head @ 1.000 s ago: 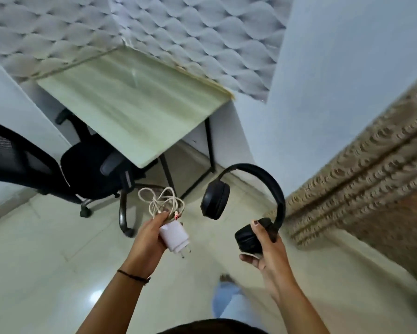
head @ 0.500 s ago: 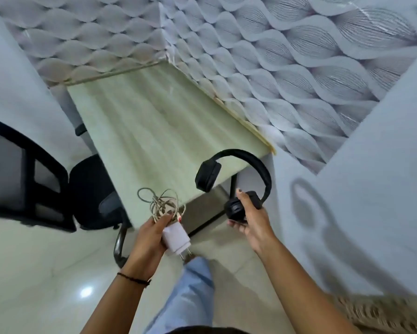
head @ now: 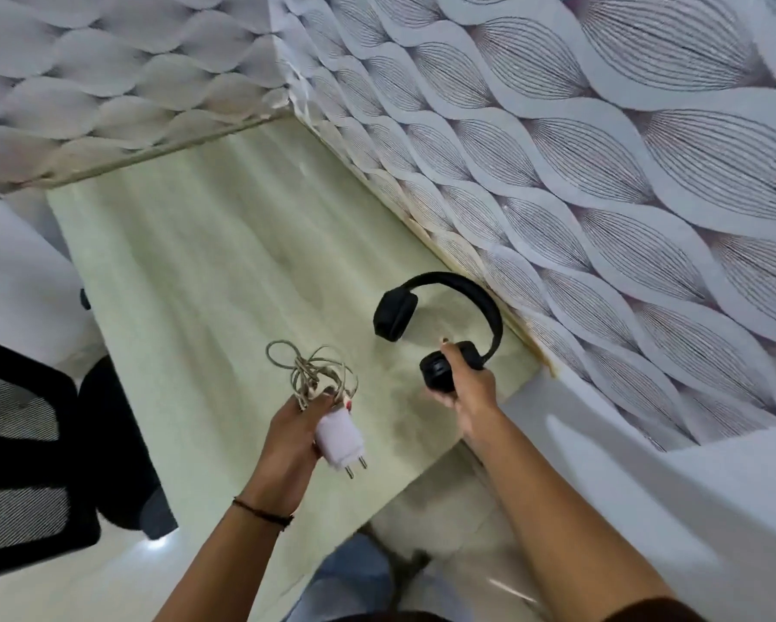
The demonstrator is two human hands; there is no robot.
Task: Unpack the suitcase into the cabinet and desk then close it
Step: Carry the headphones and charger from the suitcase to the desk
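Desk (head: 188, 271), headphone earcup (head: 434, 369) behind right hand (head: 469, 395)

The desk (head: 197, 285) is now seen from close by and fills the middle of the view, where a second ago it was seen across a stretch of floor. Both hands are now held over its top instead of over the floor. The headphones (head: 449, 276), gripped by one ear cup in the right hand (head: 469, 388), are now carried above the desk's near right corner, close to the patterned wall (head: 601, 172). The white charger (head: 339, 435) and its bundled cable (head: 314, 370), gripped in the left hand (head: 291, 435), are now held above the desk's near edge. The black chair (head: 27, 464) is now pushed to the left border of the view.
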